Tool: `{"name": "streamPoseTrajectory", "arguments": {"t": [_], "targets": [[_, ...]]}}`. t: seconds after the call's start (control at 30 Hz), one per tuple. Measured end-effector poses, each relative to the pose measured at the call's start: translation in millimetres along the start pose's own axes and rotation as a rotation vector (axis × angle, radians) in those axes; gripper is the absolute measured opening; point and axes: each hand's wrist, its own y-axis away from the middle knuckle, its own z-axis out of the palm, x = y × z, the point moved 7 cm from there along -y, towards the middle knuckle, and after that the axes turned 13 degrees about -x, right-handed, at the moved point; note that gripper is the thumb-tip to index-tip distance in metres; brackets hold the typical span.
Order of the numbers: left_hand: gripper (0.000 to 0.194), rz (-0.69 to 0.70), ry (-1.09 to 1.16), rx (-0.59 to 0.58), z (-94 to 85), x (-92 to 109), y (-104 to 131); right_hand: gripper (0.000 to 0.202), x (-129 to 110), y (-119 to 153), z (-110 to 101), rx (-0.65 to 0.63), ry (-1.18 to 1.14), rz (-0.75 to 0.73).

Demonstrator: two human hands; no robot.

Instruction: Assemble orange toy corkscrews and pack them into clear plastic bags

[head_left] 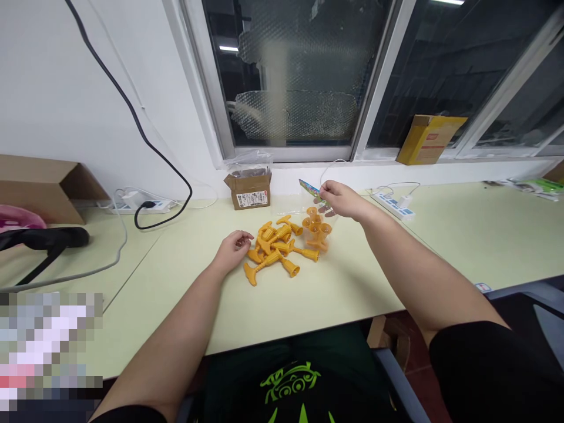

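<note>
My left grip curled loosely, touching orange pegs on desk | right grip pinching clear bag top.

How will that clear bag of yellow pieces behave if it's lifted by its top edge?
The clear bag, pinched at its printed top by the right hand, looks like thin film, so it likely hangs floppy and sags around the pieces inside. The yellow plastic pieces look hollow, so probably light. Their cone shapes may roll in arcs if pushed.
</note>
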Motion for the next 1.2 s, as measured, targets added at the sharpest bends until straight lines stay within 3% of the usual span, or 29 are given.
{"name": "streamPoseTrajectory", "arguments": {"t": [0.27,0.57,0.73,0.87,0.97,1.07,1.2], "targets": [[0.021,0.026,0.001,-0.003,3.4,1,-1,0.018,-41,-18,9,-0.027,0.014,-0.055],[0.021,0.048,0.032,0.005,2.3,10,1,0.023,-73,-11,21,-0.130,-0.150,-0.151],[0.036,0.087,0.387,0.060,-1.4,20,1,0.021,-78,-6,4,-0.050,-0.339,-0.307],[0.062,0.126,0.972,0.017,3.6,33,0,0.025,-56,-13,2,0.037,-0.508,-0.389],[0.078,0.111,1.226,-0.077,10.7,48,1,0.029,-20,-20,16,0.090,-0.587,-0.345],[0.083,0.066,1.250,-0.051,12.1,50,2,0.032,23,-22,38,0.085,-0.650,-0.241],[0.083,-0.030,1.077,0.067,11.7,35,2,0.035,75,-15,61,0.022,-0.693,-0.153]]}}
